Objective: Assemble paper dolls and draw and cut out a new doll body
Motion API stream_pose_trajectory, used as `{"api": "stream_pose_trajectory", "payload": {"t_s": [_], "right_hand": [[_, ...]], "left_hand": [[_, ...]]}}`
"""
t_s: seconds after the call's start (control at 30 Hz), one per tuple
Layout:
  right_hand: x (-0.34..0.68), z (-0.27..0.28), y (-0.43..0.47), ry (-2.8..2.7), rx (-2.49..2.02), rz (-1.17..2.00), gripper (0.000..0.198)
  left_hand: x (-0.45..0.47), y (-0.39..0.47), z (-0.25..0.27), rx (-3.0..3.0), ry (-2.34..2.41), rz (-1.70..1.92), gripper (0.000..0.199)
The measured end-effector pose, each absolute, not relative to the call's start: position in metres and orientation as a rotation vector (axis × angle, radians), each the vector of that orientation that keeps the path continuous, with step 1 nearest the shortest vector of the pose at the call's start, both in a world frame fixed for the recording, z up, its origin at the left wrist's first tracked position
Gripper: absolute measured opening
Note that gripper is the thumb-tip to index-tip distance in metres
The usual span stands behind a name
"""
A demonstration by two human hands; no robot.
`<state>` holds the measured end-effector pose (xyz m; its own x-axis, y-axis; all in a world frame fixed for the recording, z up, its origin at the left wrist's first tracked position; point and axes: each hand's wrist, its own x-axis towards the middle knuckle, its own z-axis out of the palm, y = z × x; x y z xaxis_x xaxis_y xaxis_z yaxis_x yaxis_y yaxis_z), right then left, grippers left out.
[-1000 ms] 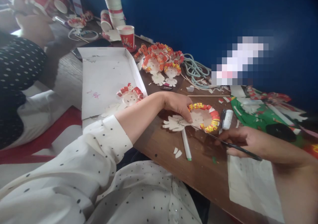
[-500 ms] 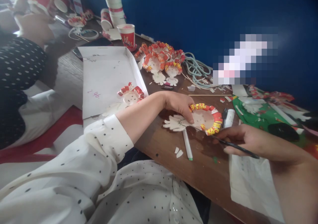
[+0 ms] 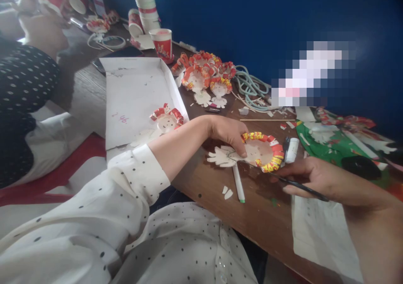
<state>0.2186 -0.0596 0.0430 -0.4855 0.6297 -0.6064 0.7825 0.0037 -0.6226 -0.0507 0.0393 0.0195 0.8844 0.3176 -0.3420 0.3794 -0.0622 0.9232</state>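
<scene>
"Reading from the left, what is met first?"

"A shallow white box [image 3: 126,93], then the left hand [image 3: 231,135], stretched across the bench [image 3: 267,212]. By its grip the paper figure [image 3: 256,153] is held at the neck, the thumb laid on top; the other fingers are mostly hidden."

"And how is the figure laid?"

"Flat on the bench, between the two hands. Its long axis is set roughly left to right: the fringed end is pointed left, and the red-and-yellow ring is turned right. Just below the neck, a white marker [image 3: 238,183] is seen, with paper scraps [image 3: 228,192] beside it."

"Which hand is placed nearer the ring?"

"The right hand [image 3: 307,177]. It is found just beyond the ring, on the near side. In its grip a slim dark tool [image 3: 310,190] is clasped, slanted up and leftward, aimed along the ring's near edge towards the neck."

"Is the paper touched by the tip?"

"That cannot be told; the tip is too fine."
</scene>
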Motion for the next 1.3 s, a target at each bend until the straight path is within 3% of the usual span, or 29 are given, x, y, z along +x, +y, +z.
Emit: {"api": "stream_pose_trajectory", "payload": {"t_s": [0.6, 1.3], "right_hand": [[0.219, 0.042, -0.065, 2.126, 1.522, -1.583, 0.037], [0.231, 0.038, -0.073, 2.226, 1.533, -1.326, 0.033]], "left_hand": [[-0.052, 0.037, 0.023, 1.645, 0.575, 0.002, 0.021], [-0.050, 0.038, 0.020, 1.661, 0.561, -0.051, 0.022]]}}
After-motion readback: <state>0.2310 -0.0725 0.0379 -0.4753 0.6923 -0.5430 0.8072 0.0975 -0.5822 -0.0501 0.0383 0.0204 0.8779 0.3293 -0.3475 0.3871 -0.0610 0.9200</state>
